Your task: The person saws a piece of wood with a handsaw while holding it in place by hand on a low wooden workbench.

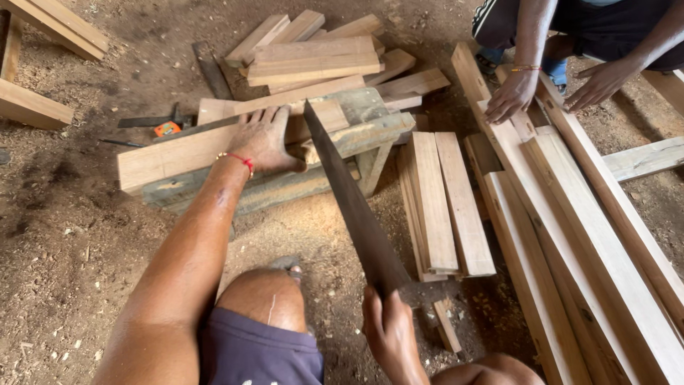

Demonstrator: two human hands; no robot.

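wood everywhere, pale offcuts on brown dirt, and i'm down low over the work. left hand [262, 139] lies flat, fingers spread, palm pressing on the plank [178, 153] that sits across a grey, weathered block [370, 128]. it grips nothing, it just pins the plank down. right hand [388, 331] is wrapped tight round the saw handle, close in by my knee [263, 296].

saw [353, 207] runs away from me, dark blade slanting up and to the left, its tip landing at the plank just beside my left thumb. the plank's long axis goes left to right, a touch uphill on the right, so the blade crosses it at a steep angle rather than along it. the meeting point lies straight ahead of my right hand and right next to my left, so the left is far the nearer hand to the cut; the right is well back at the other end of the blade.

past the block, a loose pile of short boards [313, 57]. to the right, two flat pieces [445, 199] lie side by side, and long strips [584, 257] run toward me. another person's hands [513, 93] rest on the far ends of those strips, well apart from mine. a small orange tape measure [167, 128] sits in the dirt left of the plank.
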